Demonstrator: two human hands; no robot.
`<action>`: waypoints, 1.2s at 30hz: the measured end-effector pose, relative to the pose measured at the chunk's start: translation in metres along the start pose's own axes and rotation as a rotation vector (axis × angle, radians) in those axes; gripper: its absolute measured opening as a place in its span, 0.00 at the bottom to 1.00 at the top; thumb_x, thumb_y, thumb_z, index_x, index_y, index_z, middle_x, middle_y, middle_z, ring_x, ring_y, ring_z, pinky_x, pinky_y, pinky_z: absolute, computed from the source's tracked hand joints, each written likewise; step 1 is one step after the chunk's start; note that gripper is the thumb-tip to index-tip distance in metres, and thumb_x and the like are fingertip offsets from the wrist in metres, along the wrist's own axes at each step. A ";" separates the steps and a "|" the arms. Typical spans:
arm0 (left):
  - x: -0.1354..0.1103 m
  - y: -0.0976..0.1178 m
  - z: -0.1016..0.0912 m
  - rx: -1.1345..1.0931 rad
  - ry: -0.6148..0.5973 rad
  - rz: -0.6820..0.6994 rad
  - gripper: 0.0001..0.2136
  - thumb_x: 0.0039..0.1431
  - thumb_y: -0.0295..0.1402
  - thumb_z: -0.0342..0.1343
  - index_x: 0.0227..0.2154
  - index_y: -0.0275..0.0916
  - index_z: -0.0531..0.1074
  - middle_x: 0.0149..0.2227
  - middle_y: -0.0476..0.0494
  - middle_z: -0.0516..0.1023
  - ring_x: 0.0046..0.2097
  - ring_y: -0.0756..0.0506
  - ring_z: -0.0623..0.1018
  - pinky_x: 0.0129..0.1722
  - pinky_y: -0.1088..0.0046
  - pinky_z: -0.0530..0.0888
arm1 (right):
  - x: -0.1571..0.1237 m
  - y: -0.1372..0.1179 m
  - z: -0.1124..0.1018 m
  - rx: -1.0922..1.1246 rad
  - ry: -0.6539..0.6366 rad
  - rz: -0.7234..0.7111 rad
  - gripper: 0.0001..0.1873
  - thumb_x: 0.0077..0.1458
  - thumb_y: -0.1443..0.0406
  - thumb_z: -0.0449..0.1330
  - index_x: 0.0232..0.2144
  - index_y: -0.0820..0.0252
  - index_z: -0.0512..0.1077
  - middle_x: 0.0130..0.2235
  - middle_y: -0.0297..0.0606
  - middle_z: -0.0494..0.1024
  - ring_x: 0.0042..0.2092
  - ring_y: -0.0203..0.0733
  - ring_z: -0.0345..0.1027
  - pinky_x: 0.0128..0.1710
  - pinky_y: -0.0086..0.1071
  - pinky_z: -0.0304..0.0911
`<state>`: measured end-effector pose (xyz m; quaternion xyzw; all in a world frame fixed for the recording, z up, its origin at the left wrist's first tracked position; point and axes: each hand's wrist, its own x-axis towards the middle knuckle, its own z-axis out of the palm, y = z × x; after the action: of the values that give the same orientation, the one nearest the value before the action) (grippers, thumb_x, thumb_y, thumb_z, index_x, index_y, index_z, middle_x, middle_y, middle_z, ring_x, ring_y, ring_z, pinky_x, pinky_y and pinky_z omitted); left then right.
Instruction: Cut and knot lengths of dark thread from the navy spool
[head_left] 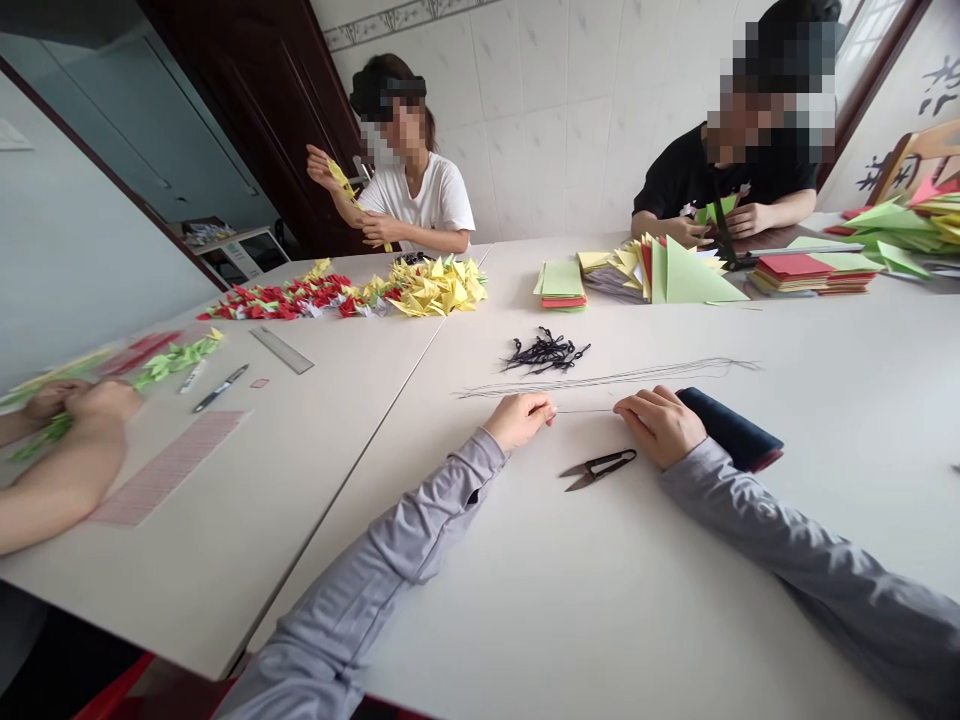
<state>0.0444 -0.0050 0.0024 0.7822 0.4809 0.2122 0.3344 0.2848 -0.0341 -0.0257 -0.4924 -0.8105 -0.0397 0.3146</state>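
A thin dark thread (585,411) runs between my two hands, just above or on the white table. My left hand (520,420) pinches one end of it, fingertips pressed together. At the other end, my right hand (661,425) is closed on the thread with its fingers curled. Black thread snips (600,466) lie in front of my hands, blades pointing left. Behind the hands stretches a bundle of long loose threads (607,377). Beyond that is a small heap of black knotted cords (546,351). A dark blue roll or case (729,428) lies beside my right hand.
Folded yellow paper pieces (439,288) and red ones (292,297) lie at the back left. Stacks of coloured paper (562,284) stand at the back right. A ruler (281,350) and pen (220,388) lie left. Several people sit around; one forearm (67,460) reaches in from the left.
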 end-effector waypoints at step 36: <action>-0.007 -0.003 -0.002 0.067 0.027 -0.009 0.12 0.55 0.36 0.47 0.21 0.37 0.69 0.17 0.54 0.59 0.21 0.53 0.57 0.25 0.77 0.55 | -0.008 0.093 -0.082 -0.531 -0.349 0.729 0.21 0.54 0.53 0.53 0.45 0.56 0.72 0.45 0.55 0.73 0.31 0.47 0.67 0.26 0.43 0.52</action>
<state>0.0384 -0.0093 0.0018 0.7879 0.4957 0.2048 0.3025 0.4029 -0.0236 0.0124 -0.8070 -0.5877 -0.0493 0.0308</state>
